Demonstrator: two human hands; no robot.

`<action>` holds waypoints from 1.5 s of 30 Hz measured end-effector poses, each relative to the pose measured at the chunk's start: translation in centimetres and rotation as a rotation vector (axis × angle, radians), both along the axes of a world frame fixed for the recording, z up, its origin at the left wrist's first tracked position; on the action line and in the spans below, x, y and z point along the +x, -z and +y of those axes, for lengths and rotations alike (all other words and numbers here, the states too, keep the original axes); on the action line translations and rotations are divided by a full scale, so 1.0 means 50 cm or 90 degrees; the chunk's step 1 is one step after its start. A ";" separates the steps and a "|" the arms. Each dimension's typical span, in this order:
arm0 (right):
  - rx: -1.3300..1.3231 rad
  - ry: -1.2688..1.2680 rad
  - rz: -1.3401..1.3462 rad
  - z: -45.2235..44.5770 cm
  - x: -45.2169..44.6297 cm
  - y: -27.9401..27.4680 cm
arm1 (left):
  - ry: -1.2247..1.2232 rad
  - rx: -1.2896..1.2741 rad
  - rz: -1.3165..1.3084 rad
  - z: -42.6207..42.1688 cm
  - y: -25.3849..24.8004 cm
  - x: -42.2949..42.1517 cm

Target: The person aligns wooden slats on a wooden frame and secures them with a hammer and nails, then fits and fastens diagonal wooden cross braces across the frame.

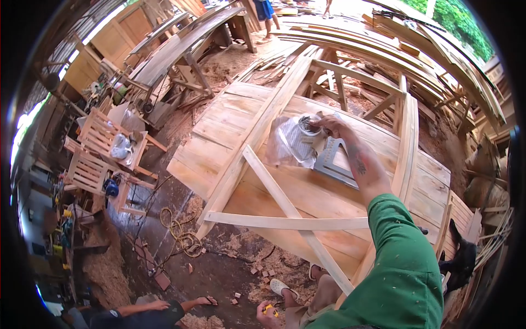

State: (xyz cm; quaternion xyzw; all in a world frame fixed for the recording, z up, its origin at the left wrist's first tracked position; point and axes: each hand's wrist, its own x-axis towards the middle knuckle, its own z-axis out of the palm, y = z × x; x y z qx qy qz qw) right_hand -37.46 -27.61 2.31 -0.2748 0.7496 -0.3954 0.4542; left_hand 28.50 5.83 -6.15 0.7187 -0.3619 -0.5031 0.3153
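Observation:
My right hand reaches across the wooden panel, its fingers curled at the mouth of a round container with small dark pieces in it, perhaps nails. Whatever the fingertips pinch is too small to make out. Crumpled clear plastic lies against the container. Close to my wrist rests a flat grey rectangular thing with a pale middle. Low in the view, my left hand is wrapped round a yellow and black tape measure, beside my leg.
Long beams and thin crossed slats lie over the panel. A coiled yellow cord and wood scraps litter the floor. Slatted chairs stand left, stacked boards behind. Another person's arm shows at bottom left.

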 end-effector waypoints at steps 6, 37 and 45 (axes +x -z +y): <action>-0.203 0.207 -0.177 0.151 -0.098 -0.105 | 0.092 -0.070 0.041 -0.056 -0.032 -0.041; -0.405 1.322 0.043 1.543 1.592 -0.247 | 1.388 0.826 0.346 0.492 -0.302 -0.069; -0.303 1.487 -0.125 1.555 1.817 -0.238 | 1.608 0.784 0.240 0.589 -0.269 0.038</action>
